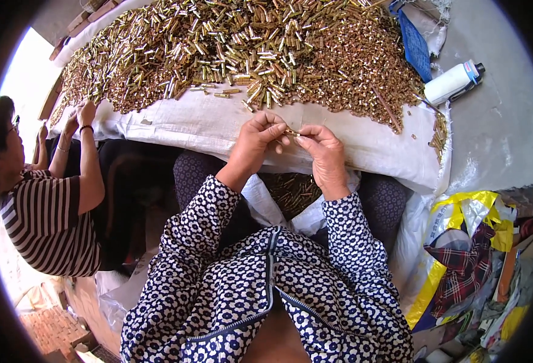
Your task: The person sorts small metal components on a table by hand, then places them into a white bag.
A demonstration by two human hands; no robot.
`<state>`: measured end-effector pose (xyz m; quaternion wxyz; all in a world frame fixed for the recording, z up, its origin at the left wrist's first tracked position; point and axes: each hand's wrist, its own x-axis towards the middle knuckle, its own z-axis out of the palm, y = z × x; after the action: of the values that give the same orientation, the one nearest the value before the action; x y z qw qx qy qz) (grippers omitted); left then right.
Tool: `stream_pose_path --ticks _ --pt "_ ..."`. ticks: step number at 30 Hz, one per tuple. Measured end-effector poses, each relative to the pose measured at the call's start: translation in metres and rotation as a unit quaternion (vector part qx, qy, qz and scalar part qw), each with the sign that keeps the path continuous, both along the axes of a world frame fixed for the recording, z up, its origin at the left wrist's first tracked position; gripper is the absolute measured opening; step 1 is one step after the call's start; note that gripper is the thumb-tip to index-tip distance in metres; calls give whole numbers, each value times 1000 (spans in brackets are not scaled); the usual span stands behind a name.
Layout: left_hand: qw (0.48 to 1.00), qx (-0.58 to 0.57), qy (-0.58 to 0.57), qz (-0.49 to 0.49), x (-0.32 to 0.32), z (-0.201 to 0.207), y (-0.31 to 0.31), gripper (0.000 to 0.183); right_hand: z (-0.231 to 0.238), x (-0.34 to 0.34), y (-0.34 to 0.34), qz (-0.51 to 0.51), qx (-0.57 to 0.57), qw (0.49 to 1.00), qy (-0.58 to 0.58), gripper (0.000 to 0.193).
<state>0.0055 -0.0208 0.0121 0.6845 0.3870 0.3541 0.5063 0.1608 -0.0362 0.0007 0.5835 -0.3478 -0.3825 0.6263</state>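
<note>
At the desk's near edge, the left hand (255, 145) and right hand (322, 154) pinch one small brass tube (291, 132) between their fingertips. Beyond, a heap of brass tubes (248, 48) covers the white cloth (206, 124); a white bottle (454, 81) lies at the far right corner.

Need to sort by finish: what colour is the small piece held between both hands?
Brassy gold small piece, pinched by both hands; head view.

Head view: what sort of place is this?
Probably an informal hand-sorting workshop: a heap of small brass pieces on a white woven sheet, and a co-worker sorting alongside.
</note>
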Motion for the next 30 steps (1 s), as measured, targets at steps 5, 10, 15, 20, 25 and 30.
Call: stream_pose_path --ticks 5,10,15,20,25,30 --pt "1000 21 6 -4 3 2 -2 7 0 0 0 -11 -5 1000 7 14" --pt "1000 17 -10 11 7 0 -2 7 -1 0 2 1 -18 995 95 12" --pt "999 -3 -34 31 10 3 -3 8 2 -3 0 -9 -11 992 129 11" --pt "999 4 -30 23 12 2 -3 8 1 -3 -1 -24 -3 991 130 11" --pt "999 33 11 30 15 -1 -2 7 2 -2 -2 -71 61 994 -57 10" --pt "843 293 451 11 22 -8 6 5 -2 15 7 -99 238 828 -498 11"
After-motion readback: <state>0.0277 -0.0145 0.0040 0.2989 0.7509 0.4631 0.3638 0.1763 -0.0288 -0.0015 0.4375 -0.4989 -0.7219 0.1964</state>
